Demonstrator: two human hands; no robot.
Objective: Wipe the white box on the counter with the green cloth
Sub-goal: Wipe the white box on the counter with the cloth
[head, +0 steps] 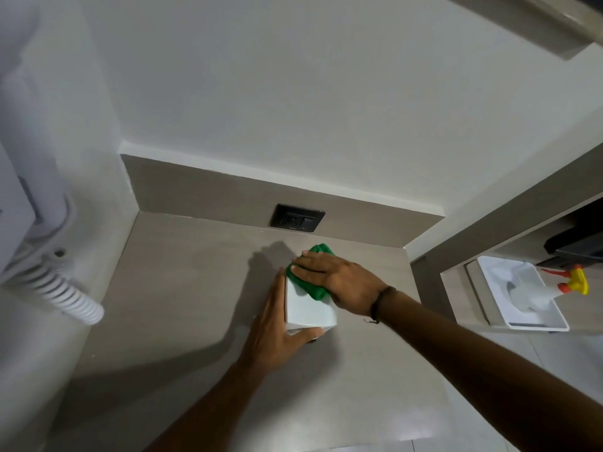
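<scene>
A white box (pixel 309 311) stands on the grey counter (pixel 182 308), near its middle. My left hand (pixel 277 324) grips the box along its left side, with the thumb wrapped across the near lower edge. A green cloth (pixel 311 285) lies bunched on the box's top, at its far end. My right hand (pixel 336 278) presses flat on the cloth, fingers pointing left; a dark band circles that wrist. Part of the cloth is hidden under the palm.
A black socket plate (pixel 297 218) sits in the low backsplash behind the box. A wall-mounted white unit with a coiled hose (pixel 65 295) hangs at the left. On a shelf to the right, a white tray (pixel 522 295) holds a spray bottle (pixel 567 285) with a yellow and red nozzle.
</scene>
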